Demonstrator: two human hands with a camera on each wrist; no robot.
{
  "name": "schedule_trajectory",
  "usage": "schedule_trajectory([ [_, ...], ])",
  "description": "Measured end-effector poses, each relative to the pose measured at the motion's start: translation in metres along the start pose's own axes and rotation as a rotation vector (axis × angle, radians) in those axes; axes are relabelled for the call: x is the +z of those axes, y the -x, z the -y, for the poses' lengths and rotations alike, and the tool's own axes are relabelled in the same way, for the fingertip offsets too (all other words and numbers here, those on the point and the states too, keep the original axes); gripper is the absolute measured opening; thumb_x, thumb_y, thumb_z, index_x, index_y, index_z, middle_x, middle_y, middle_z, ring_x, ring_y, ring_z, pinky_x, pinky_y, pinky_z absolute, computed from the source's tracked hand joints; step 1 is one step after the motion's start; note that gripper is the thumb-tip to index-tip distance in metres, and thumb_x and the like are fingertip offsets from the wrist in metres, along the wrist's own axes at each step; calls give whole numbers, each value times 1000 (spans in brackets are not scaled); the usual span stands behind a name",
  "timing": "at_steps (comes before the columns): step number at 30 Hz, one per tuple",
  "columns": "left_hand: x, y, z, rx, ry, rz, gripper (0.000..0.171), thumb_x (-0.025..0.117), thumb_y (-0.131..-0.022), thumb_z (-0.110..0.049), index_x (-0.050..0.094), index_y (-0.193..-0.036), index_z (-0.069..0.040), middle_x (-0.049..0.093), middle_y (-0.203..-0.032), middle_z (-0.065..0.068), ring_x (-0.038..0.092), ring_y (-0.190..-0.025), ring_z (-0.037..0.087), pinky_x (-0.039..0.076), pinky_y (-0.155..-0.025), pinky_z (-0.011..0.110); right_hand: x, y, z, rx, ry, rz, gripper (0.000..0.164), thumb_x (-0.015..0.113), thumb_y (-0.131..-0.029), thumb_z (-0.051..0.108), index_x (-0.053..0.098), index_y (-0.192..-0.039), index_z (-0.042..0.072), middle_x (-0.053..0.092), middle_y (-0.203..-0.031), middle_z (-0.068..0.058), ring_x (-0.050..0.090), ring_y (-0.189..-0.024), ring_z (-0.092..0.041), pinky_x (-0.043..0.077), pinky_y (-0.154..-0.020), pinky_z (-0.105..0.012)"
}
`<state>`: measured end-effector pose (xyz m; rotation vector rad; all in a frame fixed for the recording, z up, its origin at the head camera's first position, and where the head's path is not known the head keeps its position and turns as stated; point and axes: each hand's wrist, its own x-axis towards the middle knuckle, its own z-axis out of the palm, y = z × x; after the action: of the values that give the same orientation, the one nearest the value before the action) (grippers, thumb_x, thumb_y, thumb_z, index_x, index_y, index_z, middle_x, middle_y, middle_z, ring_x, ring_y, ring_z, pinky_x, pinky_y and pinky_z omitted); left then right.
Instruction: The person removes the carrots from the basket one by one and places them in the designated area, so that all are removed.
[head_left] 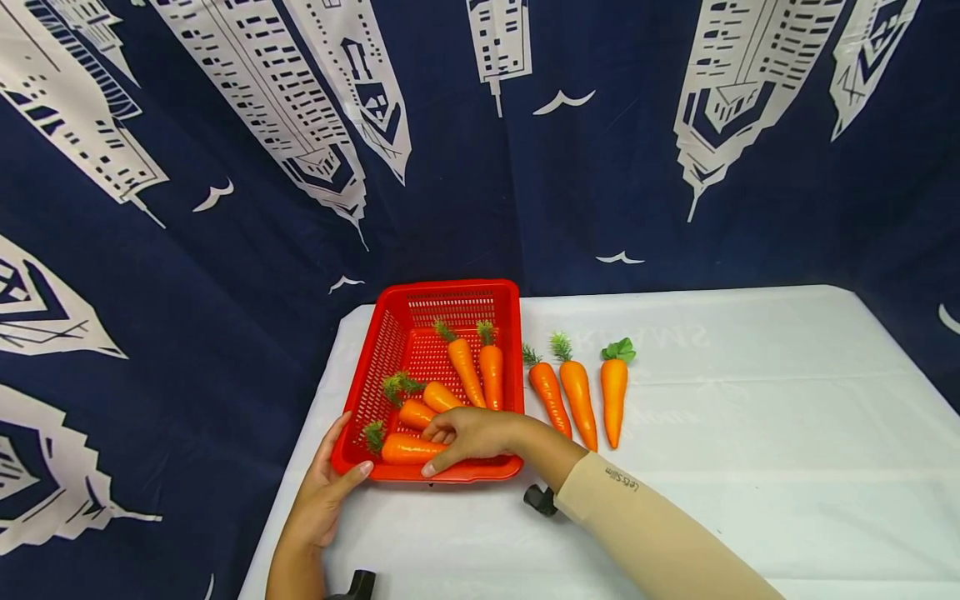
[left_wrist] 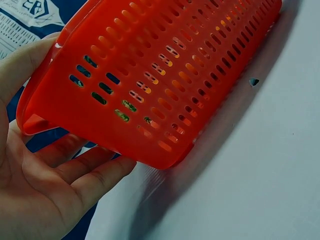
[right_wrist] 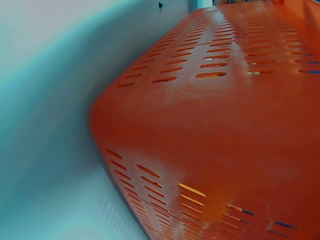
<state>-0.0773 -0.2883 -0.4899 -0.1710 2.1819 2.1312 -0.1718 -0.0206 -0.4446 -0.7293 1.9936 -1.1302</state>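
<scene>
A red plastic basket stands on the white table with several carrots in it, their green tops showing. My left hand holds the basket's near left corner; its thumb is at the rim and its fingers are along the outer wall, as the left wrist view also shows. Over the near rim reaches my right hand, its thumb and curled fingers around the nearest carrot, which lies crosswise with its tip hidden by the hand. The right wrist view shows only the basket's outside, not the fingers.
Right of the basket lie three carrots side by side: one close to its wall, a middle one, and one with a leafier top. A dark blue cloth printed with white buildings hangs behind the white table.
</scene>
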Motion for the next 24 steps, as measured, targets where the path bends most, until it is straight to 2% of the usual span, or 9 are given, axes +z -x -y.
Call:
schedule_trajectory([
  [10,0,1,0,3,-1,3,85,68,-93,-3,23,-160,-32,15,-167,3,31,-145,12,44,-103,12,1,-1,-3,-77,-57,-39,39,85,-83,31,70,-116,16,68,-107,9,61,-103,-9,50,-95,-28],
  [15,0,0,-1,-1,-6,1,85,68,-93,-3,24,-160,-33,15,-168,3,31,-144,12,44,-103,12,0,1,-3,-82,-58,-43,38,83,-84,30,70,-117,16,69,-107,9,61,-103,-9,51,-94,-26],
  [24,0,-1,1,11,-6,8,85,67,-94,-2,23,-160,-32,16,-168,5,37,-139,3,44,-103,12,0,3,-3,-121,-63,-59,38,79,-88,29,69,-122,14,68,-108,7,62,-103,-9,52,-92,-23],
])
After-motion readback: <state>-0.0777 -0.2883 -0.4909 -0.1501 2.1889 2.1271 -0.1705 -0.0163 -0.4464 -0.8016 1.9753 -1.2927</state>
